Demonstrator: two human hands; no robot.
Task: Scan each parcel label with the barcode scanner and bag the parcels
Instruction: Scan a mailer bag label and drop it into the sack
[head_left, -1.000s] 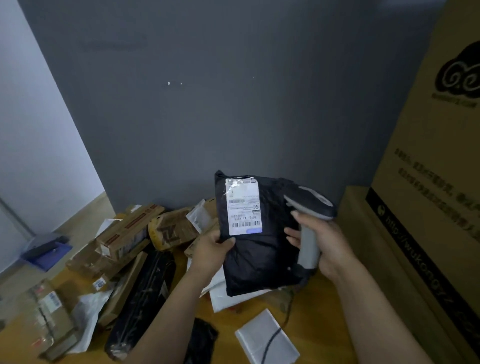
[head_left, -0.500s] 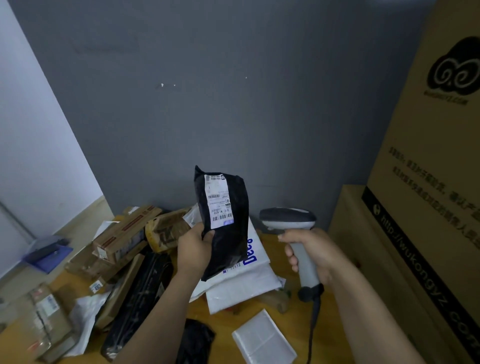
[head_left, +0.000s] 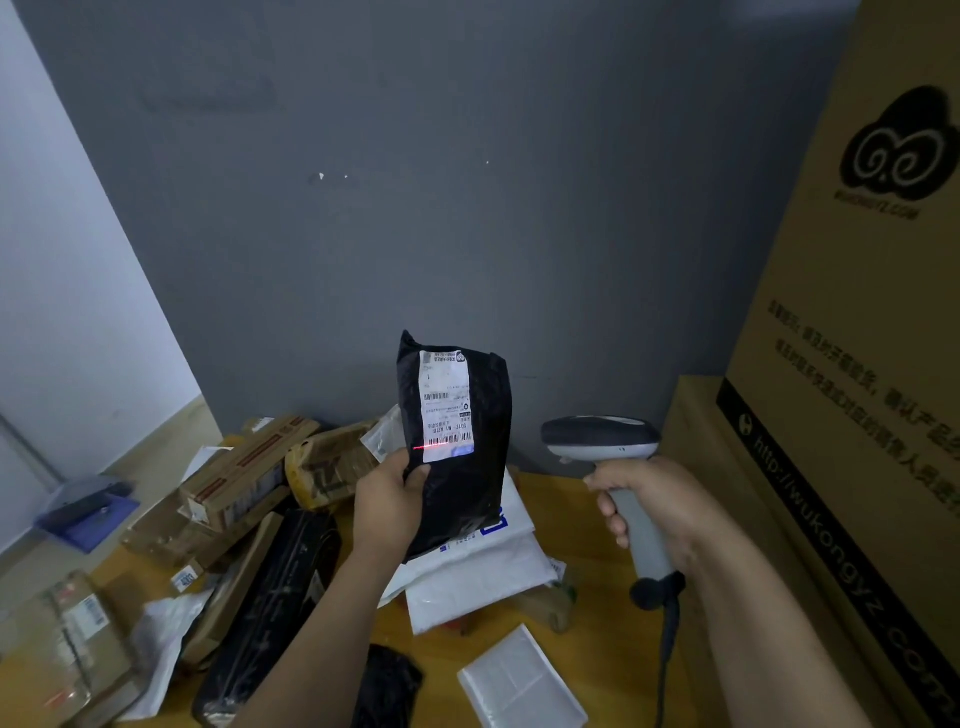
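Fingers and thumb of the left hand (head_left: 387, 501) pinch the lower left edge of a black parcel (head_left: 462, 499), holding it upright above the bench (head_left: 592, 644) with its white label (head_left: 445, 405) turned toward the camera. A thin red scan line (head_left: 434, 445) lies across the barcode near the label's lower end, just above the left thumb. To the right of the parcel and apart from it, the right hand (head_left: 660, 506) is wrapped around the grey handle of the barcode scanner (head_left: 597, 439), whose dark head points left toward the parcel; its cable (head_left: 667, 639) hangs down below that hand. Under the raised parcel, between the two hands, white mailers (head_left: 483, 577) lie stacked on the bench, and a flat white packet (head_left: 519, 686) lies nearer the person, below the right hand. Left of the left hand sits a heap of cardboard boxes (head_left: 249, 467), with a long black package (head_left: 275, 613) beside the left forearm. A large printed carton (head_left: 857, 364) stands to the right of the right hand.
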